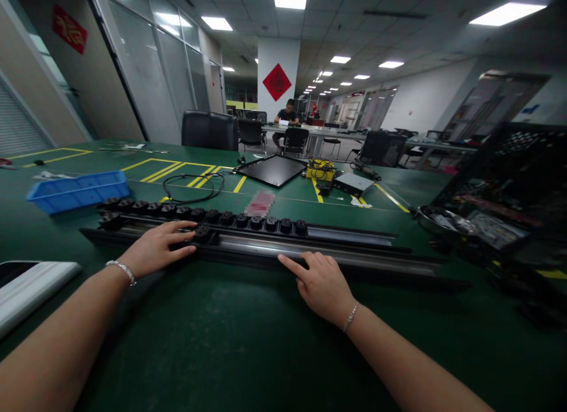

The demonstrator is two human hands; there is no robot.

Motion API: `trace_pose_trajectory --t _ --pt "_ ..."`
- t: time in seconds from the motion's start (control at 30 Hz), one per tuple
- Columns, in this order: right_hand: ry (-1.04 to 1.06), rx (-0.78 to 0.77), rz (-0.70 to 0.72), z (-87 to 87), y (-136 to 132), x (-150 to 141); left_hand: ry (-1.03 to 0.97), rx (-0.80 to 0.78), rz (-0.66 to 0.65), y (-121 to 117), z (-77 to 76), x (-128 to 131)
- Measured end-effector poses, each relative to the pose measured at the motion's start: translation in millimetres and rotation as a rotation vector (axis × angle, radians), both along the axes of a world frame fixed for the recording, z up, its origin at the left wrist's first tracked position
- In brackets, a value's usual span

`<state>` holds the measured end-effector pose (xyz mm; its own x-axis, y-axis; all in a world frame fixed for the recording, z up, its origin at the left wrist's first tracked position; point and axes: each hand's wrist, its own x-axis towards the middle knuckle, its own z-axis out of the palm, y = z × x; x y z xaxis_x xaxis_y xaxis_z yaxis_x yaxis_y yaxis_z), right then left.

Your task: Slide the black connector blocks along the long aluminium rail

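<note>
Two long black rails with silvery channels lie side by side across the table. The rear rail (349, 235) carries a row of several black socket-like blocks (227, 218). In the front rail (257, 247) sits one such black block (202, 234), with another (108, 219) near its left end. My left hand (153, 249) lies over the front rail, fingers stretched and apart, tips at the left side of the nearer block; whether they touch it I cannot tell. My right hand (323, 285) rests at the rail's near edge, index finger extended, the others loosely bent, holding nothing.
A blue bin (80, 190) stands at the left beyond a white-edged device (39, 288). Behind the rails are a black cable (195, 193), a dark flat panel (274, 170) and a grey box (353, 182). A metal bowl (427, 220) of parts is at right. A person (287, 114) sits far back.
</note>
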<state>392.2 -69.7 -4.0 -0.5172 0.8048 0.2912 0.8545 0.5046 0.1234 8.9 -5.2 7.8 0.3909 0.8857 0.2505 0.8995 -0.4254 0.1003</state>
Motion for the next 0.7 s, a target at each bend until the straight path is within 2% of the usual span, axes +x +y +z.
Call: trace_pose_trajectory --t 0.47,0.7 --pt "-0.007 0.008 -0.003 -0.7 0.5 -0.2 0.025 -0.009 -0.029 3.8 -5.5 -7.1" --pt "-0.004 0.006 -0.006 -0.3 0.3 -0.3 0.023 -0.026 -0.022 1.7 -2.2 -4.6"
